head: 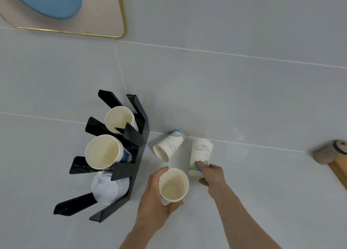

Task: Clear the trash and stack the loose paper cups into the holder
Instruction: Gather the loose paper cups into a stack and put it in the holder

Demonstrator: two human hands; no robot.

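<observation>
Head view: left hand wrapped around an upright paper cup near the black holder; right hand fingers closed on an upside-down cup. A third cup lies on its side between them and the holder. Thin-walled, light, easily crushed, so I'd grip mid-wall gently, not the rim.

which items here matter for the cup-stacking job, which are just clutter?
In play:
- left hand holding upright cup
- right hand gripping tipped cup
- loose cup lying on its side
- black holder with cup stacks

Not involved:
- gold-edged tray
- blue object
- wooden piece
</observation>
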